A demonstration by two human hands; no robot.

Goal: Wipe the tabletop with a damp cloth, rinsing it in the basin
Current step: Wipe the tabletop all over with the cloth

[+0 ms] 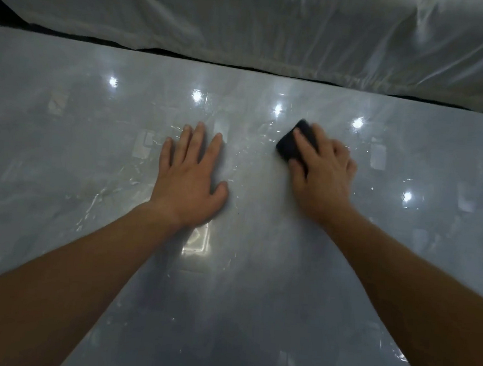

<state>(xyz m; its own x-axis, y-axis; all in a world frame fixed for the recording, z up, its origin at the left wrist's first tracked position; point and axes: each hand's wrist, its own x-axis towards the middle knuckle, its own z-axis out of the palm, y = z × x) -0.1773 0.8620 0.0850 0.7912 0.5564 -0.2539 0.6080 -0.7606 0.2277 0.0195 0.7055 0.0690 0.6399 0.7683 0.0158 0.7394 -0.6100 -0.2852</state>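
Grey glossy tabletop point(62, 168), wet streaks and lamp reflections across the middle. White sheet point(247, 24) draped along its far edge. Left hand point(190, 176) lies flat on it, fingers straight, holding nothing. Right hand point(325, 172) grips a dark cloth point(289, 146), thumb at its near side, pressed down right of centre; slightly blurred.

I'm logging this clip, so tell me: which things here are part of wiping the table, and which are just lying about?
Part of the job: dark cloth, right hand gripping it, wet tabletop, left hand flat on it.
Just lying about: white sheeting beyond the table's far edge.
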